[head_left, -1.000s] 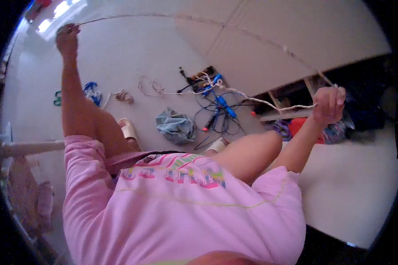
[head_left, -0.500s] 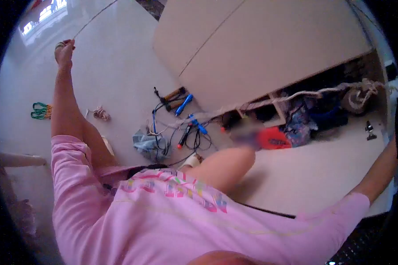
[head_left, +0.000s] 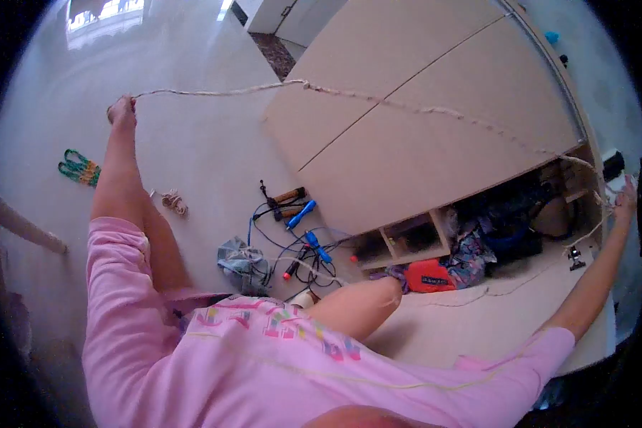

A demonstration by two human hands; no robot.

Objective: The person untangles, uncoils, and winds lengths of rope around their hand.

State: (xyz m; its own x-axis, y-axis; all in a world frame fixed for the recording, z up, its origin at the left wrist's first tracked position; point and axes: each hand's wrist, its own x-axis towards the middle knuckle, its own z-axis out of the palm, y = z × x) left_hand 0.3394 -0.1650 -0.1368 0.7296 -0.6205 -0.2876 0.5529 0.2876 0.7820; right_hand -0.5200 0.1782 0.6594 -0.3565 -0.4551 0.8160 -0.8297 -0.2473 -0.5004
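Note:
A long pale rope (head_left: pixel 378 98) spans the view from left to right in a loose arc. At the upper left, my left hand (head_left: pixel 123 111) is closed on one end of it. My right hand (head_left: pixel 624 200), at the far right edge, is closed round the rope beside the open cabinet compartment. From there a thinner length of the rope hangs down and trails over the pale board below, toward my knee.
Jump ropes with blue handles (head_left: pixel 318 246), a grey-blue cloth (head_left: pixel 242 265), a small cord bundle (head_left: pixel 173 202) and green-yellow cords (head_left: pixel 79 168) lie on the floor. A red item (head_left: pixel 429 276) lies before the cabinet (head_left: pixel 435 93). A pole (head_left: pixel 32 227) juts in at left.
My right hand has moved far out to the right since the first frame, then come back into view. The rope between my hands now hangs in a longer arc. The view has shifted.

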